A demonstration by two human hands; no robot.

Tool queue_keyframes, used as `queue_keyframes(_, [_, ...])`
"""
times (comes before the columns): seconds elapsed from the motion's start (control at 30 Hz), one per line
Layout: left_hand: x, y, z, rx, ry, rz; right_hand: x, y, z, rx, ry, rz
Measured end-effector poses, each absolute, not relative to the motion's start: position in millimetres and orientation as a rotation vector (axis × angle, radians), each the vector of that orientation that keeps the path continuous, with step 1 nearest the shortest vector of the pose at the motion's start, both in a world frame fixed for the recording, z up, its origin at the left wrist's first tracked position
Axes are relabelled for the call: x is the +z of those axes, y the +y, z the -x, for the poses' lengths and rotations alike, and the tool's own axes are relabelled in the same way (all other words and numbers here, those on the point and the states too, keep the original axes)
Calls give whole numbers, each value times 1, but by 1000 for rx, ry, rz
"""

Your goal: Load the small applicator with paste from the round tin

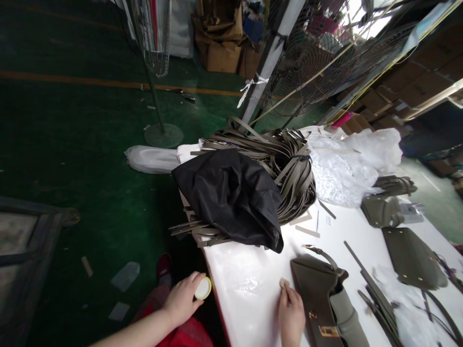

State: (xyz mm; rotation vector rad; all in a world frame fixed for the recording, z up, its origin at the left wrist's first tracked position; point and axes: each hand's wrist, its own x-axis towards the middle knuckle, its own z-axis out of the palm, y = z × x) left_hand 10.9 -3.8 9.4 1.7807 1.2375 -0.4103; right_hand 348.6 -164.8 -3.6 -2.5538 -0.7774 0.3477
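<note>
My left hand (183, 299) is off the table's left edge and grips a small round pale-yellow container (203, 288). My right hand (290, 313) rests on the white table (249, 284) with its fingers pinched together, and a small pale piece shows at the fingertips. It lies just left of an olive-green leather handbag (325, 303) with a gold clasp, touching its edge. Beyond the hands, a black cloth (231, 197) is draped over a heap of olive leather straps (285, 168).
White plastic wrap (347, 164) lies at the far end of the table. More olive bag parts (412, 258) and loose straps (376, 294) lie to the right. A fan stand (162, 132) is on the green floor at left, with cardboard boxes (220, 43) behind it.
</note>
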Motion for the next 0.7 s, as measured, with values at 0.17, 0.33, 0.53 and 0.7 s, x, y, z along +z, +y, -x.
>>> queue_keyframes(0.17, [19,-5,-14,-424,1210,-1758,-18,-156,-279,488,-803,2466])
queue_keyframes(0.33, [23,-7,-17,-446,1218,-1763,-22,-142,-217,591,-931,2302])
queue_keyframes(0.53, [14,-13,-16,-417,1222,-1804,-22,-126,-153,765,-1275,2118])
queue_keyframes(0.7, [19,-11,-16,-448,1212,-1783,-6,-116,-121,734,-1440,1976])
